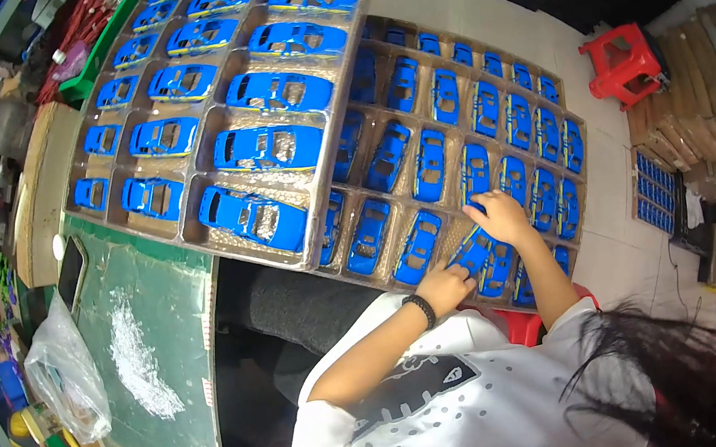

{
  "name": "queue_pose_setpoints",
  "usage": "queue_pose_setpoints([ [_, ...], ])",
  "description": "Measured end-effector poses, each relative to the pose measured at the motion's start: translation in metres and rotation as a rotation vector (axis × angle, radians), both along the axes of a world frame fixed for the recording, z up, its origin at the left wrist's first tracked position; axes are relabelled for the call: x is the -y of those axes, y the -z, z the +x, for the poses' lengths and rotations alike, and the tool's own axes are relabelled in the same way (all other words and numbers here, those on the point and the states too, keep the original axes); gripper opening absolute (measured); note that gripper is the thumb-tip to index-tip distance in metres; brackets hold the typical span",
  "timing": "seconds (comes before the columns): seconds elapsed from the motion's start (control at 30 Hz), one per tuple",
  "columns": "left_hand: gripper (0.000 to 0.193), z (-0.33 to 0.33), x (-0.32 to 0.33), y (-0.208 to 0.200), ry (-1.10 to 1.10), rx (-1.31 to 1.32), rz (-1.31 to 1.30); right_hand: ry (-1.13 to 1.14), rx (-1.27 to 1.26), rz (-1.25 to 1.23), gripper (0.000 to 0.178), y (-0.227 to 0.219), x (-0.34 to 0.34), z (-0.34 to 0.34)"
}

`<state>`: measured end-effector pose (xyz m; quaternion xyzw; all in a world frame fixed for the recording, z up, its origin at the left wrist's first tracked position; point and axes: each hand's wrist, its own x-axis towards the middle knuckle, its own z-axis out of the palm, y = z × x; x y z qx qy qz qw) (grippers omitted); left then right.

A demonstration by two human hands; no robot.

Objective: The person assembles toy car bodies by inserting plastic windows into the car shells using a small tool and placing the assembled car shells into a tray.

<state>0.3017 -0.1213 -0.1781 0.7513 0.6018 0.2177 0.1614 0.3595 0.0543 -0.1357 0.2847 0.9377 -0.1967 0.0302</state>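
left grip (446, 287): fingers curled at near end of tilted blue car shell (473, 250), pinch cannot be told | right grip (501, 217): fingers bent near its far end, closure cannot be told | shell is held within lower tray (454, 224), neighbours packed close | paint could be scuffed if shells are rubbed together | upper tray (193, 235), overhanging worktop (178, 313), could be tipped if bumped

Under the right grip (501, 218), car shells (430, 166) sit in a tray (455, 228). Left of it, another tray (193, 178) overlaps the worktop (169, 296). Ahead, rightward, stands a stool (624, 67).
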Motion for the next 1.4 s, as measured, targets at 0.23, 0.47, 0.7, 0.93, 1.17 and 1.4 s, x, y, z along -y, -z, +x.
queue_pose_setpoints([
  [0.23, 0.022, 0.009, 0.039, -0.023, -0.292, 0.292, -0.292, -0.016, -0.400, 0.012, 0.036, -0.086, 0.065, -0.010],
  [0.47, 0.084, 0.002, 0.118, -0.134, -0.561, 1.419, 0.771, -0.431, -0.641, -0.703, 0.044, -0.141, 0.149, -0.023],
  [0.7, 0.033, -0.014, 0.268, -0.179, -1.641, 1.597, 1.473, -0.933, -0.567, -0.571, 0.014, -0.125, 0.308, -0.177],
  [0.93, 0.038, 0.029, 0.327, -0.169, -1.719, 1.517, 1.574, -0.982, -0.322, -0.373, 0.012, -0.107, 0.391, -0.233],
  [1.17, 0.047, 0.011, 0.305, -0.148, -1.835, 1.436, 1.246, -0.989, -0.263, -0.276, 0.009, -0.112, 0.374, -0.229],
  [1.4, 0.066, -0.009, 0.289, -0.145, -1.722, 1.277, 0.843, -0.884, -0.011, -1.210, 0.008, -0.140, 0.339, -0.197],
])
